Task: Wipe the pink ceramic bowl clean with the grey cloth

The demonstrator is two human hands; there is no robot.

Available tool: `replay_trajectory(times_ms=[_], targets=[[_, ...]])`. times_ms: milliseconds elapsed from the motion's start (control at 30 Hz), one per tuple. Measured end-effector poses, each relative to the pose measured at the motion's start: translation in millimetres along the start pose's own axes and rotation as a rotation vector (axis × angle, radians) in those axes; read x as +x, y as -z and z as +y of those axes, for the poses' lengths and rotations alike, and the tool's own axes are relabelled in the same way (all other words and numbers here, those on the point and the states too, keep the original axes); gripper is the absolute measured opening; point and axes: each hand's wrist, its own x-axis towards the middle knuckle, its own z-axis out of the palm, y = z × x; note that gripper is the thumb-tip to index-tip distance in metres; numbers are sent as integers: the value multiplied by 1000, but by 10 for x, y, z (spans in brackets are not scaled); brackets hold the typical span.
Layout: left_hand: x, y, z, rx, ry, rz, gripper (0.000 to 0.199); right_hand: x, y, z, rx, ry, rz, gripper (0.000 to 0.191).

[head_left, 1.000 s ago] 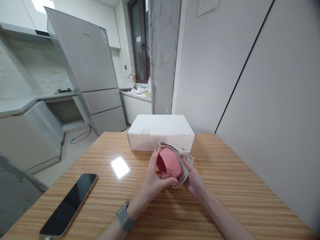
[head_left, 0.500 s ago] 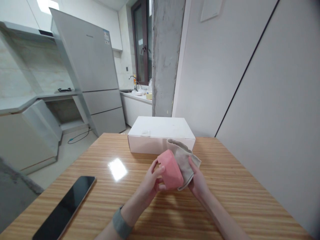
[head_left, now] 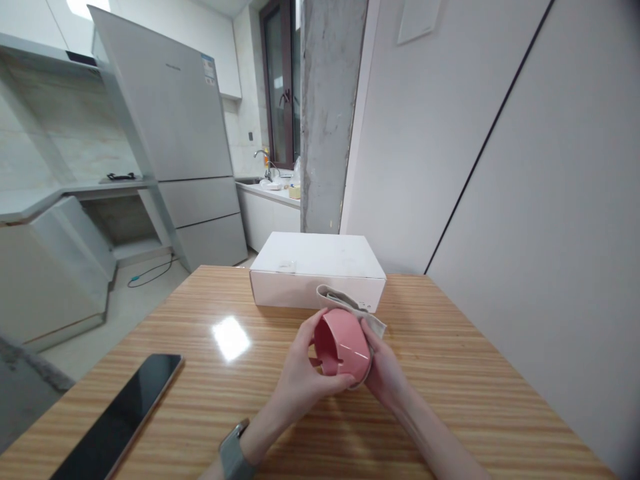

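Observation:
A pink hollow container (head_left: 351, 343) with a notch in its rim is held above the table, its opening tilted toward the left. My left hand (head_left: 305, 363) grips it by the rim, thumb on the near side and fingers at the far side. Behind and to the right of the container is a grey-beige cloth (head_left: 375, 323), partly hidden by it. My right hand (head_left: 384, 367) is closed on the cloth and presses it against the container's right side. A watch with a grey-green band (head_left: 235, 453) is on my left wrist.
The wood-grain table (head_left: 475, 400) carries a white box (head_left: 317, 257) just beyond my hands. A black phone (head_left: 123, 417) lies at the left. Farther back stand a grey fridge (head_left: 170, 113) and a sink counter (head_left: 270, 207); a white wall (head_left: 525, 200) rises on the right.
My left hand has turned the pink container, so its hollow inside now shows. The cloth has shifted behind it, and my right hand has moved in closer.

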Motion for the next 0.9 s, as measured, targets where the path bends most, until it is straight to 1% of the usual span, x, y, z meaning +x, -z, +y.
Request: replay_trajectory(times_ms=[67,167,333,400,467,533,667,733,833,900], targets=[[-21,-2,32,47,-57,9,90,-1,5,-6,0,-1,-2,41],[-22,3,37,31,-64,27,90,-8,11,-5,-5,-12,-14,41],[52,48,-34,-80,53,97,93,-38,0,20,7,-44,-121,49],[100,76,-97,-130,100,163,92,-48,-1,40,-7,-23,-127,49],[143,101,-164,-155,142,200,90,-58,4,55,-30,-2,-118,47],[164,113,-207,-153,156,190,90,-70,8,57,-46,8,-113,45],[136,98,-184,-175,56,175,87,-97,-27,44,-24,6,-118,46],[107,91,-150,-178,33,168,88,-99,-61,52,18,-4,-117,44],[81,99,-127,-112,37,120,99,-82,-92,74,81,-30,-86,39],[81,105,-133,-38,20,87,107,-67,-90,79,99,-34,-80,41]])
